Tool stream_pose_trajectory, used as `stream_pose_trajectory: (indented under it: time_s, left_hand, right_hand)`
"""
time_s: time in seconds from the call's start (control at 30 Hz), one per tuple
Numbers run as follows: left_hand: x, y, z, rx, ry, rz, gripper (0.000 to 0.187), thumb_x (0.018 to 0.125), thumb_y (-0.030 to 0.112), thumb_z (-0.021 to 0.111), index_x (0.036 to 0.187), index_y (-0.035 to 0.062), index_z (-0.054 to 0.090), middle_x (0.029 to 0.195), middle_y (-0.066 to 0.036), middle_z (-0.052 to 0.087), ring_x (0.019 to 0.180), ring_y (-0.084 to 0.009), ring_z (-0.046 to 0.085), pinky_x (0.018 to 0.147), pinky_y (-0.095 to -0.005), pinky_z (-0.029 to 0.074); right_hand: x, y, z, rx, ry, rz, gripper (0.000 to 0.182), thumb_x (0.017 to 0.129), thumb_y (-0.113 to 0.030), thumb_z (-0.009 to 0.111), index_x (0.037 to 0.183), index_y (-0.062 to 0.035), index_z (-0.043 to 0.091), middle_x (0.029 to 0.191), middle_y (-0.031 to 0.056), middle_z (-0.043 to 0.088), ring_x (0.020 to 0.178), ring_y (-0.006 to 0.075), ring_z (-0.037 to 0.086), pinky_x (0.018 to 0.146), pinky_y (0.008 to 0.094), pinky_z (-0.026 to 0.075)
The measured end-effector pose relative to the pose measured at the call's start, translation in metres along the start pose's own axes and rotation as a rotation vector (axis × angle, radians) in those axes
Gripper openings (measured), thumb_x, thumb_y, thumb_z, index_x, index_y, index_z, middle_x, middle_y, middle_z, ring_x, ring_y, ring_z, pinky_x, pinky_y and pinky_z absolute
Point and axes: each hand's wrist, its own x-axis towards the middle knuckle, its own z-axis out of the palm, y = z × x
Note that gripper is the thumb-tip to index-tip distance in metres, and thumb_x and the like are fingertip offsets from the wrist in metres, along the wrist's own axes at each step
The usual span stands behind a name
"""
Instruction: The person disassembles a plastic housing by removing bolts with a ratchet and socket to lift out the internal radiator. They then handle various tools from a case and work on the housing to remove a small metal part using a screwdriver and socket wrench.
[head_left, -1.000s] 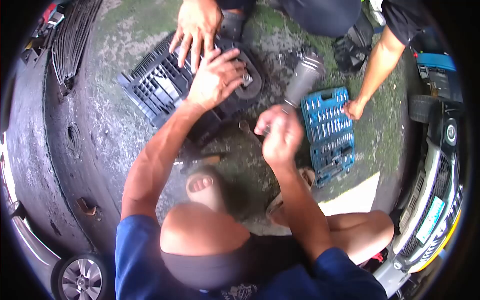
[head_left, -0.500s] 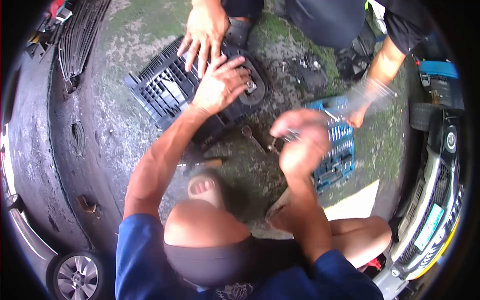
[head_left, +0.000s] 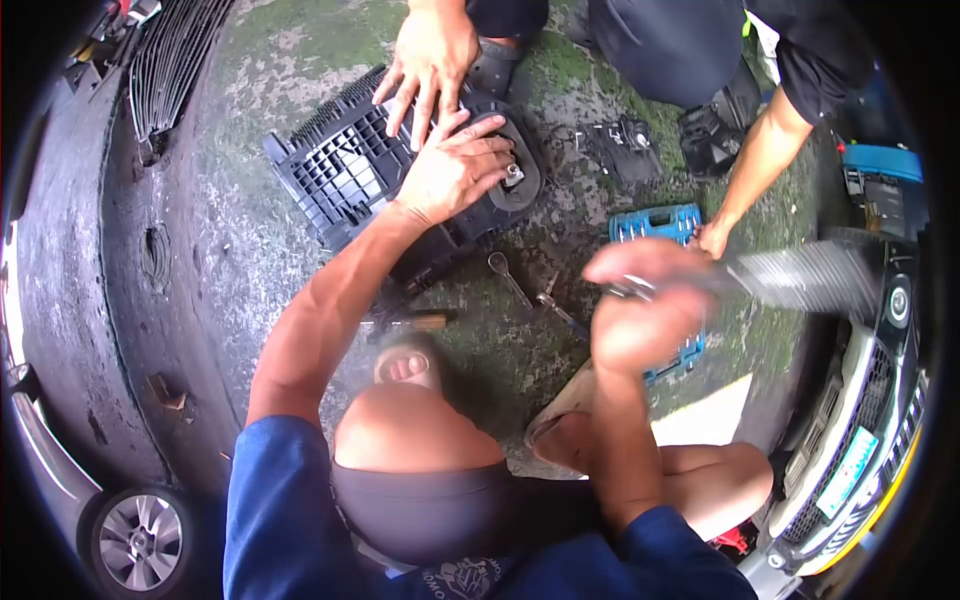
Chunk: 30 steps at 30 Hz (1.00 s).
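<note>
The left hand (head_left: 455,172) lies flat with its fingers stretched out on a big black plastic part (head_left: 340,190), which sits on the floor (head_left: 240,250) under it and sticks out to its left. A small shiny metal bit (head_left: 514,175) is just by the tips of its fingers. Right beyond the left hand, another person's hand (head_left: 435,75) is spread on the same black part, and I cannot tell if the two hands touch. The right hand (head_left: 645,310) is curled tight around a grey tool (head_left: 810,280), which points away to the right and is too blurry to name. Under the right hand, and partly hidden by it, is an open blue tool box (head_left: 655,218) with little metal pieces in it. The other person's second hand (head_left: 712,238) is at the edge of that box, just past the right hand. Between the left and right hands, a wrench (head_left: 510,278) lies on the floor. Another metal tool (head_left: 560,313) lies just left of the right hand.
</note>
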Motion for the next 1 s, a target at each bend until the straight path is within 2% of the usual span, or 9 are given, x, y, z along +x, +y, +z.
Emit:
stream_pose_trajectory:
  time_s: [0.03, 0.13, 0.23, 0.3, 0.37, 0.53, 0.57, 0.63, 1.0]
  left_hand:
    - [0.000, 0.000, -0.001, -0.010, -0.007, 0.005, 0.025, 0.093, 0.028, 0.068, 0.114, 0.0161, 0.074, 0.126, 0.001, 0.068, 0.141, -0.0197, 0.046, 0.120, -0.0486, 0.028]
    - [-0.003, 0.000, 0.003, -0.008, 0.011, -0.013, 0.025, 0.093, 0.028, 0.068, 0.113, 0.0141, 0.074, 0.126, 0.001, 0.068, 0.141, -0.0191, 0.047, 0.120, -0.0482, 0.028]
    - [-0.003, -0.005, 0.007, 0.017, 0.024, 0.016, 0.027, 0.089, 0.022, 0.072, 0.114, 0.0118, 0.073, 0.124, -0.002, 0.069, 0.141, -0.0228, 0.047, 0.118, -0.0528, 0.030]
    - [0.009, -0.017, -0.005, 0.026, 0.039, 0.032, 0.026, 0.088, 0.020, 0.072, 0.113, 0.0115, 0.073, 0.123, -0.002, 0.069, 0.140, -0.0237, 0.048, 0.117, -0.0534, 0.031]
    - [-0.003, -0.002, -0.001, -0.041, 0.000, 0.009, 0.026, 0.087, 0.020, 0.071, 0.112, 0.0114, 0.073, 0.125, -0.002, 0.068, 0.141, -0.0243, 0.047, 0.117, -0.0540, 0.030]
    - [0.001, 0.003, -0.008, -0.030, -0.049, -0.023, 0.035, 0.086, 0.023, 0.072, 0.120, 0.0116, 0.070, 0.129, -0.002, 0.065, 0.142, -0.0230, 0.045, 0.119, -0.0527, 0.027]
    - [0.001, 0.004, -0.007, -0.023, -0.062, -0.022, 0.038, 0.086, 0.025, 0.072, 0.122, 0.0123, 0.069, 0.130, -0.002, 0.064, 0.142, -0.0225, 0.044, 0.120, -0.0517, 0.027]
    - [0.001, 0.006, -0.005, -0.012, -0.029, -0.036, 0.044, 0.084, 0.027, 0.074, 0.125, 0.0123, 0.068, 0.132, -0.003, 0.064, 0.142, -0.0227, 0.044, 0.120, -0.0503, 0.027]
    - [0.007, 0.012, 0.003, 0.058, 0.012, -0.065, 0.031, 0.084, 0.024, 0.073, 0.114, 0.0163, 0.075, 0.125, -0.001, 0.069, 0.138, -0.0250, 0.050, 0.117, -0.0512, 0.028]
  right_hand:
    - [0.010, -0.011, -0.008, 0.050, -0.049, -0.085, 0.055, 0.107, -0.056, 0.032, 0.095, -0.0064, 0.050, 0.073, 0.0133, 0.059, 0.057, 0.0257, 0.059, 0.054, 0.0399, 0.053]
    - [-0.012, 0.023, 0.002, -0.139, -0.038, -0.141, 0.049, 0.108, -0.050, 0.038, 0.091, -0.0067, 0.054, 0.068, 0.0109, 0.060, 0.057, 0.0254, 0.060, 0.053, 0.0373, 0.052]
    - [-0.095, 0.127, -0.022, -0.676, -0.345, 0.443, 0.043, 0.109, -0.038, 0.044, 0.083, -0.0058, 0.055, 0.060, 0.0093, 0.057, 0.052, 0.0215, 0.057, 0.049, 0.0321, 0.047]
    - [-0.100, 0.102, -0.022, -0.257, -0.074, 0.908, 0.043, 0.108, -0.038, 0.044, 0.082, -0.0050, 0.053, 0.058, 0.0091, 0.054, 0.047, 0.0177, 0.054, 0.046, 0.0303, 0.042]
    - [-0.083, 0.080, -0.027, -0.441, -0.139, 0.541, 0.045, 0.109, -0.040, 0.042, 0.083, -0.0047, 0.052, 0.058, 0.0039, 0.052, 0.047, 0.0133, 0.052, 0.045, 0.0277, 0.040]
    - [-0.094, 0.117, -0.089, -0.757, -0.009, 0.820, 0.037, 0.105, -0.037, 0.055, 0.088, -0.0046, 0.056, 0.062, 0.0003, 0.054, 0.053, 0.0089, 0.055, 0.048, 0.0271, 0.044]
    - [-0.112, 0.143, -0.121, -0.941, -0.065, 0.799, 0.037, 0.104, -0.036, 0.058, 0.088, -0.0027, 0.058, 0.062, 0.0049, 0.058, 0.055, 0.0151, 0.061, 0.051, 0.0329, 0.048]
    - [-0.111, 0.134, -0.138, -1.131, -0.192, 0.947, 0.035, 0.098, -0.036, 0.060, 0.098, -0.0007, 0.062, 0.090, 0.0272, 0.070, 0.090, 0.0505, 0.066, 0.077, 0.0569, 0.050]
    - [-0.135, 0.122, -0.145, -1.287, -0.239, 1.105, 0.029, 0.097, -0.030, 0.060, 0.112, -0.0053, 0.057, 0.114, 0.0211, 0.067, 0.106, 0.0439, 0.065, 0.087, 0.0551, 0.052]
